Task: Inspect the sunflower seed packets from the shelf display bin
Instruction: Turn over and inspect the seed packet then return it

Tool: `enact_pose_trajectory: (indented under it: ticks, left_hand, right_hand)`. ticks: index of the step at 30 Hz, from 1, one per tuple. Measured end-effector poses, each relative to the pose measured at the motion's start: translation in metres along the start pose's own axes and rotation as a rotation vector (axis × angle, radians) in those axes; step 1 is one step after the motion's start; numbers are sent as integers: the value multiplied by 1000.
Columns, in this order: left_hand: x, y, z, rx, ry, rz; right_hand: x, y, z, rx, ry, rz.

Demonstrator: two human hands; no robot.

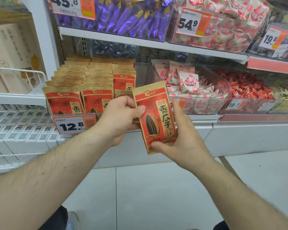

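A red and tan sunflower seed packet [156, 117] is held upright in front of the shelf, its printed face toward me. My left hand [121, 117] pinches its left edge with thumb on the front and fingers curled behind. My right hand [179, 138] grips its lower right corner, thumb across the bottom edge. Behind them, the clear display bin [68, 116] holds several rows of the same packets [91, 83] standing upright, with a 12.8 price tag [71, 125] on its front.
To the right sit clear bins of white-and-pink snack packs [188, 83] and red wrapped candies [246, 85]. The shelf above carries purple wrapped sweets [123, 15]. White boxes [12, 57] stand behind a wire rail at left. Pale tiled floor [156, 196] lies below.
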State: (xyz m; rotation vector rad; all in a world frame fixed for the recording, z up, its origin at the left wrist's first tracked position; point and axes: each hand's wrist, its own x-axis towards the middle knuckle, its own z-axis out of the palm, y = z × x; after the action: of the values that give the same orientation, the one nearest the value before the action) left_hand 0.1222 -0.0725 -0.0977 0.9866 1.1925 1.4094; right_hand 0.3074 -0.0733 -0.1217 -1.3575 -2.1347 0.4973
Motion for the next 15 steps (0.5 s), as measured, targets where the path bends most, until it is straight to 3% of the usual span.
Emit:
enact_pose_trajectory:
  ticks: [3, 6, 11, 15]
  left_hand:
    - [-1, 0, 0, -30, -40, -4]
    - [-1, -2, -1, 25, -61, 54]
    - [-4, -16, -2, 496, -18, 457]
    - [-15, -26, 6, 515, -43, 709]
  right_hand:
    - [4, 5, -5, 222, 46, 42]
    - [4, 5, -7, 238, 82, 53]
    - [3, 2, -4, 332, 245, 69]
    - [-3, -17, 6, 659, 363, 88]
